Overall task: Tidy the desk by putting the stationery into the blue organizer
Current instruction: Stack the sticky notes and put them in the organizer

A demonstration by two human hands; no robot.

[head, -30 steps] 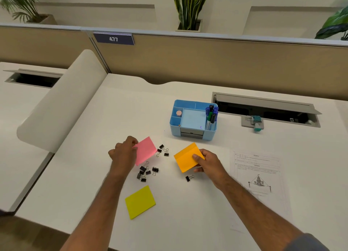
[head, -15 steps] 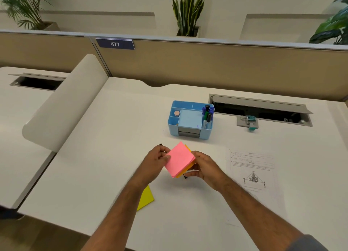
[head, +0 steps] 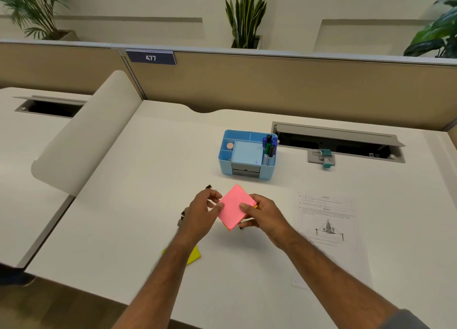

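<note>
— Hands?
— Your left hand (head: 201, 211) and right hand (head: 263, 212) both pinch the pink sticky-note pad (head: 235, 206), stacked on an orange one, above the tabletop's middle.
— Organizer?
— The blue organizer (head: 247, 155) sits nearer the far edge.

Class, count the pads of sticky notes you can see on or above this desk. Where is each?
3. The pink pad sits on top of the orange pad, both held between the left hand and right hand; the yellow pad lies on the desk, partly hidden under the left forearm.
</note>
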